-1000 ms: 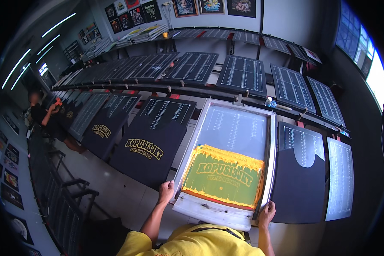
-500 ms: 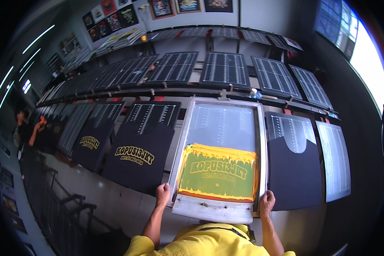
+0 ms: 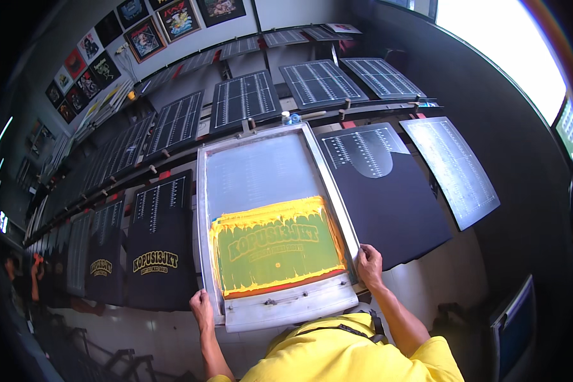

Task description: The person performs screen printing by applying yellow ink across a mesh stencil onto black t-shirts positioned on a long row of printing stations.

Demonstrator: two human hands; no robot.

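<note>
Long rows of dark printing boards [image 3: 242,99] marked with pale grid lines run across this workshop, tilted on a rack that curves away to the left, and framed shirt designs [image 3: 145,38] hang on the grey wall behind them. At the near edge lies a metal-framed printing screen [image 3: 268,226], flat over one board. Its mesh is grey in the upper half; the lower half carries a wet spread of yellow ink [image 3: 277,245] with lettering showing through, edged in orange along the bottom.

Both hands hold the frame at its near corners. The left hand [image 3: 202,310] is closed around the lower left corner of the frame, thumb on top. The right hand [image 3: 368,265] lies against the right rail, fingers curled over its edge.

Left of the screen, a black t-shirt [image 3: 160,254] with a yellow printed design is stretched on its board, and a second printed shirt [image 3: 102,270] lies beyond it. To the right, an unprinted black shirt [image 3: 388,197] covers the next board, just beside the frame. A bare grey board [image 3: 455,172] follows it. A small bottle with a blue cap [image 3: 289,118] stands on the rail above the screen.
</note>
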